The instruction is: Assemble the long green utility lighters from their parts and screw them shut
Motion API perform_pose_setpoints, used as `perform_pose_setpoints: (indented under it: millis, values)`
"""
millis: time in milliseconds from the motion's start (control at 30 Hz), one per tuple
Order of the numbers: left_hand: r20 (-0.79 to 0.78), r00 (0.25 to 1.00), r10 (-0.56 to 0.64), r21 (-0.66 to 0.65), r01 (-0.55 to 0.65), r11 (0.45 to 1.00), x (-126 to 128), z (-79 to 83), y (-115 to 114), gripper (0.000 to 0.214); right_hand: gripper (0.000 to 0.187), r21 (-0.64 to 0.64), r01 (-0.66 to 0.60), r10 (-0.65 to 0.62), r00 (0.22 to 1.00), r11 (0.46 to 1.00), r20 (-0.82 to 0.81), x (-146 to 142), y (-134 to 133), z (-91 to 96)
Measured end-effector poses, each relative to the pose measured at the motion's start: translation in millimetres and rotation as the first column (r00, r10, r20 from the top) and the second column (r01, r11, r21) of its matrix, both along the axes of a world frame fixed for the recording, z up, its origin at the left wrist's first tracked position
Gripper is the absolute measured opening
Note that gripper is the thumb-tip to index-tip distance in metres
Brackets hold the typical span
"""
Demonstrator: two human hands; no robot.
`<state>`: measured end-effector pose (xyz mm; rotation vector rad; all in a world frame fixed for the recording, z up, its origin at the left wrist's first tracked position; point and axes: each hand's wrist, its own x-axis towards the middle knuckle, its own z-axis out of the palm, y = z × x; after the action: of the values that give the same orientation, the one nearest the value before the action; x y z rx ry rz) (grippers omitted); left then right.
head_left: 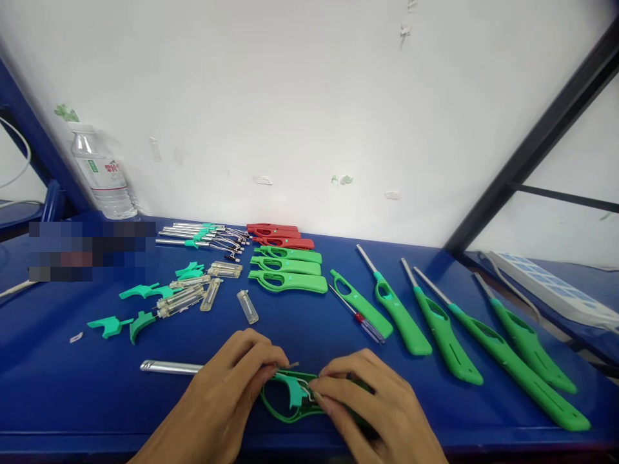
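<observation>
While the fingers (271, 361) of the left hand (227, 393) close in a narrow pinch on the top edge of a green lighter body (280, 409), the fingers (322, 386) of the right hand (372, 399) press together on its other end, just beside a teal trigger (294, 390) that sits inside the open frame. What exactly the right fingertips grip there is too small to tell. The body lies flat on the blue desk (58, 399) at the near edge, between the two hands, and a metal tube (169, 367) sticks out from under the left hand toward the left. Just beyond the hands lie a small clear tube (247, 306) and a red-handled screwdriver (360, 317). To the right, a row of finished green lighters (447, 338) fans out side by side, nozzles pointing away. Farther back in the middle are three empty green shells (287, 267) and, behind them, red shells (280, 235). To the left of these lie a bundle of metal nozzles (203, 235), clear tanks (193, 293) and loose teal triggers (145, 291). A water bottle (101, 174) stands at the far left against the white wall (309, 96), and a white power strip (546, 283) lies at the far right.
</observation>
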<state>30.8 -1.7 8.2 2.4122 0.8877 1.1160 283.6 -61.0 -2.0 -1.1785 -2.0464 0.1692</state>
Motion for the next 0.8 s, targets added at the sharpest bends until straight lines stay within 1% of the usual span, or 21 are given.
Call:
perform_pose_setpoints:
  millis: [167, 333, 500, 733, 800]
  values:
    - [0.014, 1.0, -0.006, 0.037, 0.005, 0.999, 1.9, 2.5, 0.4, 0.032, 0.02, -0.036, 0.003, -0.003, 1.0, 0.999, 0.015, 0.8, -0.6, 0.5]
    - [-0.018, 1.0, 0.014, 0.04, -0.013, 0.999, 0.5, 0.7, -0.4, 0.03, 0.018, -0.008, 0.009, -0.009, 1.0, 1.0, 0.009, -1.0, -0.6, 2.0]
    - [-0.037, 0.999, 0.017, 0.086, -0.014, 0.996, -0.2, -0.3, -1.0, 0.032, 0.018, -0.025, 0.003, -0.002, 1.0, 1.0, 0.021, 0.7, -1.4, -0.7]
    - [-0.049, 0.999, 0.014, 0.09, -0.009, 0.996, -0.8, -3.2, -0.8, 0.032, 0.02, -0.003, 0.014, -0.014, 1.0, 1.0, -0.009, -0.5, -1.8, -2.1]
    - [-0.054, 0.998, 0.015, 0.092, -0.01, 0.996, -0.7, -3.9, -0.7, 0.032, 0.021, -0.015, 0.011, -0.011, 1.0, 1.0, -0.001, 0.0, -1.5, -2.0]
